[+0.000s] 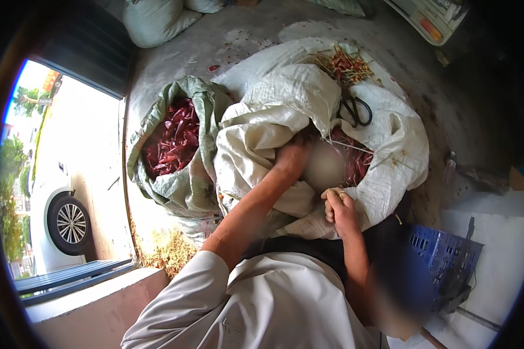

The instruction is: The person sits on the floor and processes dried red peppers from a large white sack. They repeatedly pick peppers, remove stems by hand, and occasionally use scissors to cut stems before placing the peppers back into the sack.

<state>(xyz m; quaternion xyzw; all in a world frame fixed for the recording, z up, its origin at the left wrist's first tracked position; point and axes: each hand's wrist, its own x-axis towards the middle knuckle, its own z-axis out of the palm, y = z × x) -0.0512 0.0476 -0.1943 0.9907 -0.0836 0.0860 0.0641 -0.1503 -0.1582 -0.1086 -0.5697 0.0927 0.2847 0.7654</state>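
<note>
My left hand (293, 156) reaches into the mouth of a white woven sack (291, 93). Its fingers are hidden in shadow and behind a blurred patch. My right hand (339, 210) is closed, fingers curled, against the near rim of another white sack (390, 174); whatever it grips is hidden. Dried red chillies (358, 160) show inside that second sack, between my hands. Black-handled scissors (355, 111) lie on the sack cloth beyond. To the left stands an open greenish sack (201, 157) full of dark red dried chillies (174, 139).
Chilli stems and small chillies (346, 67) are heaped at the far side. A blue plastic crate (442, 256) stands at right. Full white sacks (154, 23) sit at the far left. Outside the doorway, a white car's wheel (70, 223) shows. Straw-coloured scraps (169, 251) litter the floor.
</note>
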